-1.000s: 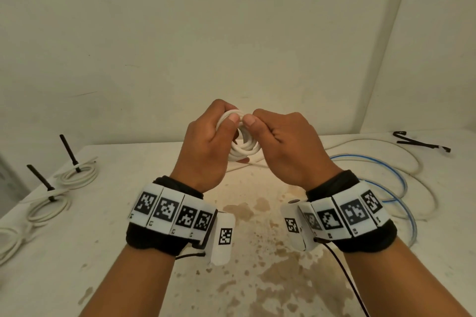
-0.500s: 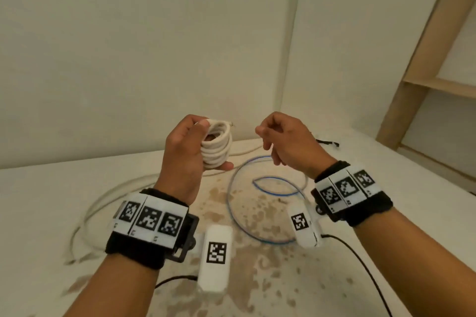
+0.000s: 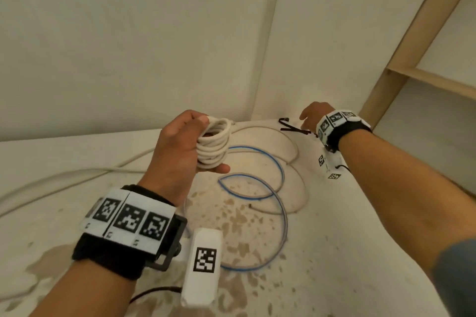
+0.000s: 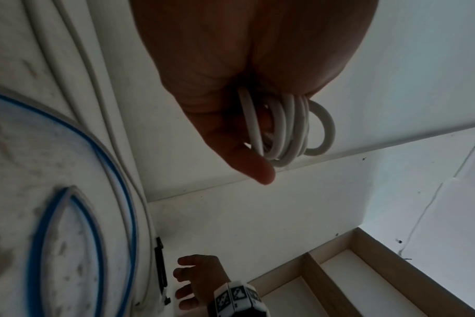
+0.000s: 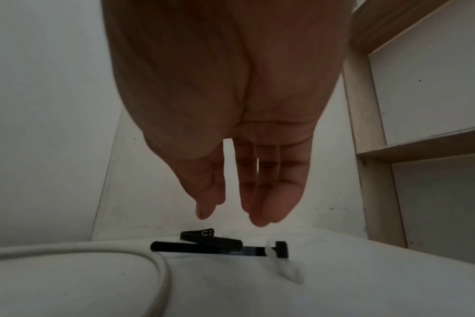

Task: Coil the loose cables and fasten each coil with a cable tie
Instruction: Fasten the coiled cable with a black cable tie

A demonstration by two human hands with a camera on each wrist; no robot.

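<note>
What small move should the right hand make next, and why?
Probably lower the right hand and pinch one of the thin black plastic cable ties on the white table. Its fingers are straight and hold nothing, hovering just above the ties, while the left hand grips the coiled white cable, which shows no tie.

A stained white table meets pale walls beside wooden shelving
</note>
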